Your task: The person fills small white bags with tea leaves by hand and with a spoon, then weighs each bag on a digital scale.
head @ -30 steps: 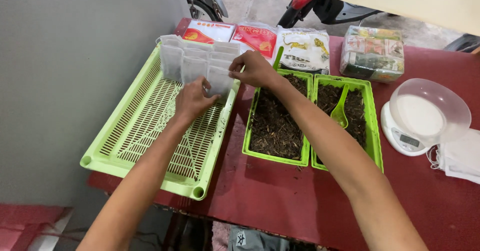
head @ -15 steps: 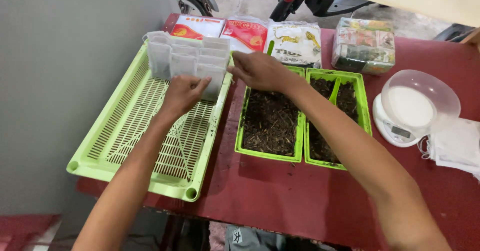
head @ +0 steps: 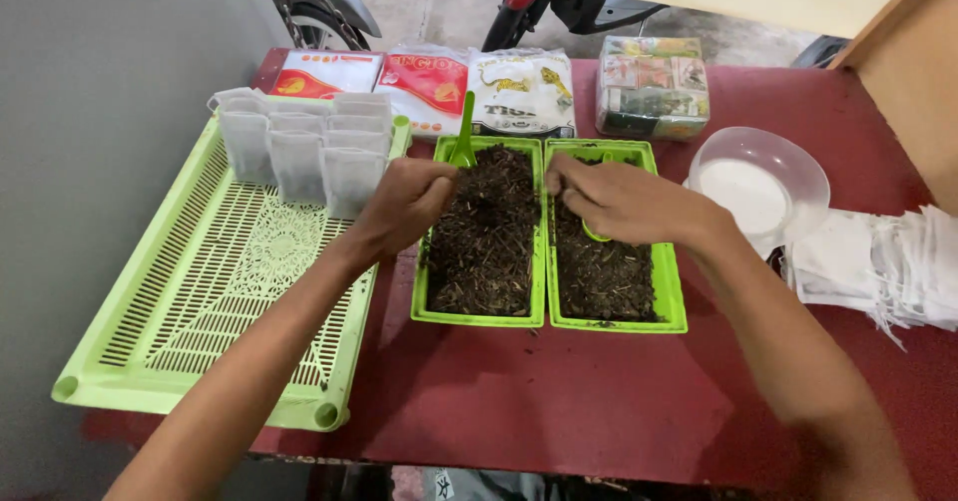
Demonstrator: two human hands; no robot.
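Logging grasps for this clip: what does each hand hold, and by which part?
The left hand grips the green scoop at its lower end. Whether the right hand grips the scoop beneath it cannot be told.

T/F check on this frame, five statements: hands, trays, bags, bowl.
1. The left hand is over the left small tray of dark loose material. True.
2. Both scoops lie in the slotted tray. False: one green scoop stands in the left small tray, the other is in the right small tray, partly hidden by the right hand.
3. The small white bags stand at the far end of the slotted tray. True.
4. The clear bowl sits left of the slotted tray. False: it is to the right of the small trays.
5. The right hand rests on the stack of white bags. False: it is over the right small tray.
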